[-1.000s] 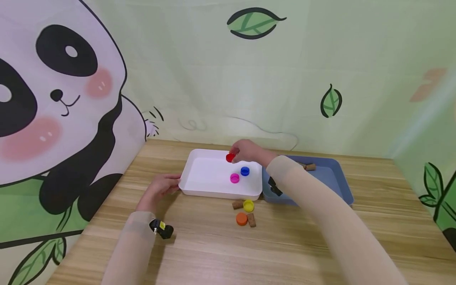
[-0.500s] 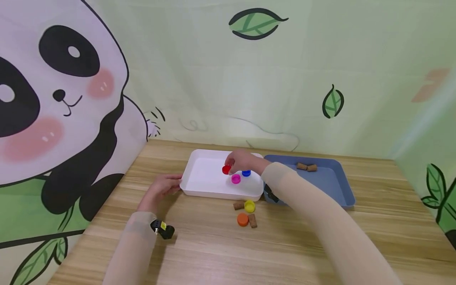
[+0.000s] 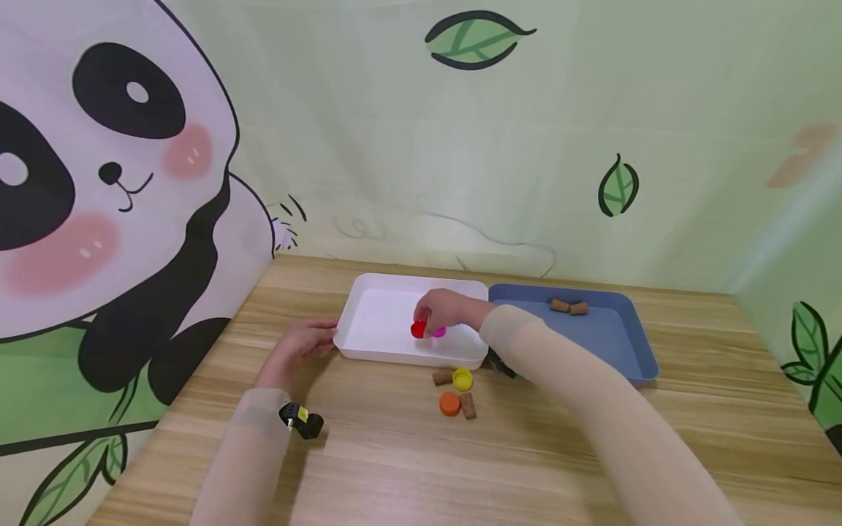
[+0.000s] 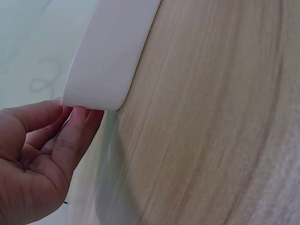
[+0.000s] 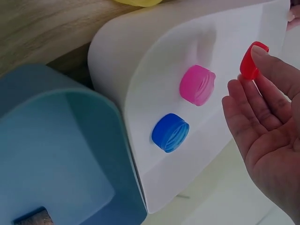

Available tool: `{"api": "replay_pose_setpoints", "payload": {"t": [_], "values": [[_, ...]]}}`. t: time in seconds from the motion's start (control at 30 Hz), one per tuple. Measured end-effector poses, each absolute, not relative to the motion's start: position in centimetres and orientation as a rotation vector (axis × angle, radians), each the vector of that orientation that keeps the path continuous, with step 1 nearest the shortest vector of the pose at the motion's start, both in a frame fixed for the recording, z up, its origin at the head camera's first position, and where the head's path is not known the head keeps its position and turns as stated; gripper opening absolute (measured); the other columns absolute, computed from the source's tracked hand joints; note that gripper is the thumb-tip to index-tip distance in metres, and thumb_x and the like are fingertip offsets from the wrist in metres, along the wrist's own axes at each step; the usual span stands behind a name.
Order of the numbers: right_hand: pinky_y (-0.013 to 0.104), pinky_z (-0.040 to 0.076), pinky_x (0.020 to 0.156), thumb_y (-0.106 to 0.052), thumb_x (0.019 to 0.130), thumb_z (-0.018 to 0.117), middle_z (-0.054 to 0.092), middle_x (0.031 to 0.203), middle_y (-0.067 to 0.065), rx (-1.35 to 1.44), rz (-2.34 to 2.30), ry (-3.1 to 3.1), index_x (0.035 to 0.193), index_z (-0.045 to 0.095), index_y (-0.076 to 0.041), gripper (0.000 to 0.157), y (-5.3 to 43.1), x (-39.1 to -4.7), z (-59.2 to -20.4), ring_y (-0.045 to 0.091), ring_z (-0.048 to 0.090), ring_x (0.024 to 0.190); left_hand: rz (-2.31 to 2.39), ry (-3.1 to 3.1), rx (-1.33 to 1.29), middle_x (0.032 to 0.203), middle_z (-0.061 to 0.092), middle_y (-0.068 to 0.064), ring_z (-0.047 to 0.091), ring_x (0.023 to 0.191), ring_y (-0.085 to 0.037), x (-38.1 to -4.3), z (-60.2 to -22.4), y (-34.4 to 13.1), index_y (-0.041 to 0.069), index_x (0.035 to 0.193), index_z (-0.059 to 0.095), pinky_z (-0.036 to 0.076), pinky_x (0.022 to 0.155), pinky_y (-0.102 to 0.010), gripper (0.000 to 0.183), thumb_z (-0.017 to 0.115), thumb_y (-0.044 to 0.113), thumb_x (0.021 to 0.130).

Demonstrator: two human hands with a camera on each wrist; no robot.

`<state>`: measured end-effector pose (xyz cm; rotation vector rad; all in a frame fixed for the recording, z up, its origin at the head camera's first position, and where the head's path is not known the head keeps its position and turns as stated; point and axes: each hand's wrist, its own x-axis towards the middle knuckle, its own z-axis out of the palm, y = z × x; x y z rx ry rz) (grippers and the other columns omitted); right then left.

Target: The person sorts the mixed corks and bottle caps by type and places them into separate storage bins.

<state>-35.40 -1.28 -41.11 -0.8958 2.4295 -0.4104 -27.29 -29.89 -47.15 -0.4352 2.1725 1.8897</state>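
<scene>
My right hand (image 3: 442, 308) pinches a red bottle cap (image 5: 252, 61) between thumb and fingers, over the white tray (image 3: 375, 321). Inside that tray, a pink bottle cap (image 5: 197, 85) and a blue bottle cap (image 5: 169, 133) lie with their hollow sides showing. The right hand hides the blue cap in the head view and partly covers the pink one. At the white tray's left end, my left hand (image 3: 305, 343) rests its fingertips (image 4: 78, 112) against the outer wall and rim.
A blue tray (image 3: 605, 347) with two corks (image 3: 569, 307) adjoins the white tray's right end. In front lie a yellow cap (image 3: 463, 379), an orange cap (image 3: 450, 404) and two more corks (image 3: 468, 405) on the wooden table (image 3: 368, 453). A panda-printed backdrop stands behind.
My right hand has brought the red cap from the white tray's back edge forward, beside the pink cap. The left hand stays at the tray's end.
</scene>
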Motion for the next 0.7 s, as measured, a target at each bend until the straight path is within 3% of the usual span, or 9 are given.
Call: {"api": "replay_pose_setpoints", "payload": {"t": [0.4, 0.7], "values": [[0.035, 0.055, 0.105, -0.006, 0.090, 0.075, 0.067, 0.123, 0.013, -0.876, -0.316, 2.362, 0.120, 0.068, -0.006, 0.031, -1.5, -34.6, -41.6, 0.023, 0.058, 0.108, 1.901, 2.162, -0.427, 0.104, 0.075, -0.004, 0.066, 0.076, -0.001, -27.2, -47.1, -29.8, -0.015, 0.144, 0.047, 0.062, 0.077, -0.017, 0.047, 0.059, -0.002, 0.100], [0.030, 0.058, 0.091, -0.005, 0.088, 0.078, 0.067, 0.117, 0.011, -0.804, -0.336, 2.353, 0.114, 0.067, -0.009, 0.028, -1.6, -34.6, -42.7, 0.020, 0.057, 0.099, 1.898, 2.165, -0.429, 0.105, 0.074, -0.004, 0.066, 0.077, -0.001, -27.1, -47.0, -29.9, -0.015, 0.144, 0.047, 0.062, 0.079, -0.018, 0.047, 0.059, -0.001, 0.100]]}}
